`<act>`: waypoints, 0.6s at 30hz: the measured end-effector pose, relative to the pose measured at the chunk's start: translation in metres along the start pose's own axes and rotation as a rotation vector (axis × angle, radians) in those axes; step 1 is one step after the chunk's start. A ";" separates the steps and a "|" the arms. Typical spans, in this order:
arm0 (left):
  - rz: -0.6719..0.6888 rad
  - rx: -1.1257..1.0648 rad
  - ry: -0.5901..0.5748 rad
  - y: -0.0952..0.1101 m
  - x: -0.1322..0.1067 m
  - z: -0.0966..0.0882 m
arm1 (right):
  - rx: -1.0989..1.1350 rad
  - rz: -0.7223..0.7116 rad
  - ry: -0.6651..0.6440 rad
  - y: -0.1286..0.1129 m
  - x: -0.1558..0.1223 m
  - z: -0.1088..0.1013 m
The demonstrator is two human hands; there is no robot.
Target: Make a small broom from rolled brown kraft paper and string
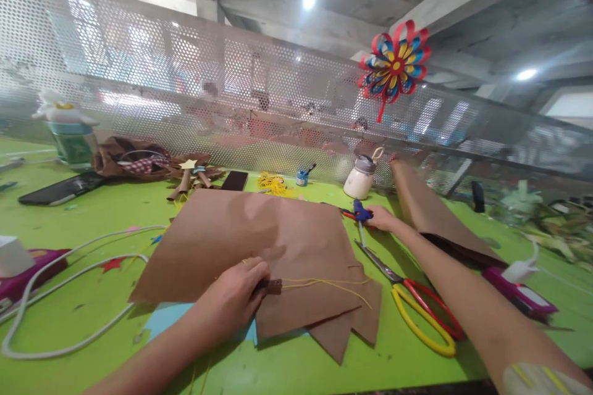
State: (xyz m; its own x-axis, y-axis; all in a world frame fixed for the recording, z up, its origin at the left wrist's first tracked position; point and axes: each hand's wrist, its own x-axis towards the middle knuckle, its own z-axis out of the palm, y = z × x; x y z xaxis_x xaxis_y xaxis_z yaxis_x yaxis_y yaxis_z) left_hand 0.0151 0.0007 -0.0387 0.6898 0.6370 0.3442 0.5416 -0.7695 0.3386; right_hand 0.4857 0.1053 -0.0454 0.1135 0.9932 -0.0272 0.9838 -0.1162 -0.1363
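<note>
My left hand (234, 297) rests closed on a stack of brown paper sheets (259, 247), pinching a small brown piece (274, 286) with thin yellow strings (324, 284) trailing to the right. My right hand (380, 218) reaches far across the green table (115, 210) and closes on a blue-handled tool (360, 213) with a metal tip. Scissors with red and yellow handles (417, 305) lie open beside my right forearm. A light blue sheet (167, 316) peeks out from under the brown paper.
A brown paper bag (430, 216) lies at right, a white jar (359, 179) and small blue pot (302, 177) at the back. White cable (60, 271), pink devices (523, 296), a phone (60, 188) and craft scraps lie around. A paper pinwheel (395, 65) hangs on the perforated screen.
</note>
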 end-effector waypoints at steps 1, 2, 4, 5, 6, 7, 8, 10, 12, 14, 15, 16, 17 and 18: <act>0.000 0.001 0.007 0.000 0.000 0.000 | -0.007 0.005 0.002 0.001 0.001 0.000; -0.001 0.003 0.011 -0.001 0.000 0.001 | -0.016 0.012 0.004 0.003 0.002 -0.001; -0.005 0.007 0.009 0.000 0.000 0.000 | -0.032 0.031 0.008 0.008 0.002 -0.004; -0.007 0.008 0.005 0.000 0.000 -0.001 | -0.039 0.041 0.010 0.011 0.002 -0.005; -0.009 0.009 0.000 0.001 0.001 -0.001 | -0.045 0.050 0.010 0.014 0.001 -0.007; -0.011 0.010 -0.003 0.001 0.001 -0.002 | -0.051 0.058 0.011 0.017 0.000 -0.010; -0.012 0.010 -0.004 0.002 0.001 -0.002 | -0.056 0.067 0.013 0.019 -0.001 -0.012; -0.015 0.008 -0.004 0.002 0.001 -0.002 | -0.067 0.084 0.025 0.022 -0.003 -0.017; -0.011 -0.003 -0.001 0.002 0.000 -0.003 | -0.082 0.102 0.048 0.023 -0.004 -0.022; -0.002 -0.014 0.008 0.003 0.000 -0.003 | -0.097 0.117 0.076 0.021 -0.005 -0.026; 0.001 -0.018 0.013 0.003 0.001 -0.003 | -0.103 0.121 0.087 0.019 -0.005 -0.027; 0.002 -0.023 0.014 0.003 0.001 -0.003 | -0.107 0.120 0.095 0.016 -0.006 -0.026; 0.002 -0.027 0.012 0.003 0.001 -0.003 | -0.107 0.115 0.099 0.014 -0.007 -0.025; 0.000 -0.030 0.009 0.003 0.002 -0.003 | -0.104 0.106 0.099 0.011 -0.008 -0.023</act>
State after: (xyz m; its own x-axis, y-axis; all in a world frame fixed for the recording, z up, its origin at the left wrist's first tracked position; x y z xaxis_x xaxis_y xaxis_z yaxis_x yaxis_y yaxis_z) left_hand 0.0163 -0.0004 -0.0341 0.6856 0.6372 0.3521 0.5266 -0.7680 0.3645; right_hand 0.4988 0.0967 -0.0237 0.2249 0.9724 0.0622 0.9742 -0.2232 -0.0341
